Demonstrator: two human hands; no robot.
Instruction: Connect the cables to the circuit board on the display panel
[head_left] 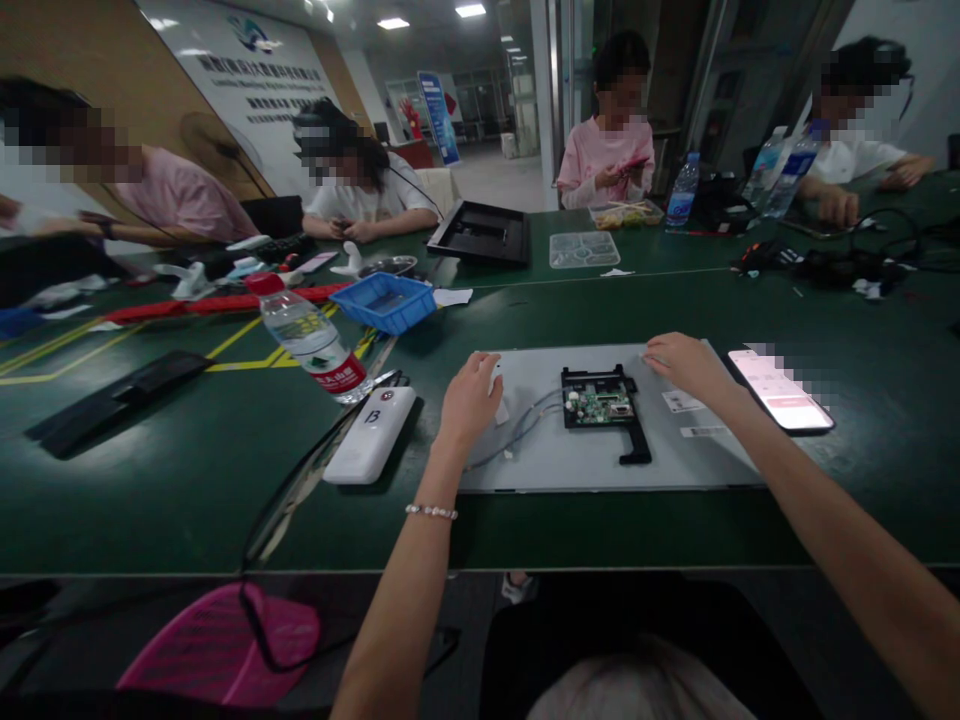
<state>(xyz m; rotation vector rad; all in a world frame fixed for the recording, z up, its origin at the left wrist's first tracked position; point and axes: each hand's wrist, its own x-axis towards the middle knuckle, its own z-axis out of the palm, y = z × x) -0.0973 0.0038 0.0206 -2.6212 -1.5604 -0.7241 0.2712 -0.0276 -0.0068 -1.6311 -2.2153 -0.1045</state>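
A flat grey panel, like the back of a screen, lies on the green table in front of me. On it sits a black plastic bracket holding a green circuit board. Grey cables run from the board toward the panel's left side. My left hand rests at the panel's far left corner, fingers apart and slightly bent. At the far right part of the panel, my right hand lies with fingers stretched out along the edge. Neither hand visibly grips anything; some fingertips are hard to make out.
Left of the panel are a white power bank, a tilted water bottle and a blue tray. A lit phone lies at the right. Farther back are a black frame and several seated people. A pink basket stands below.
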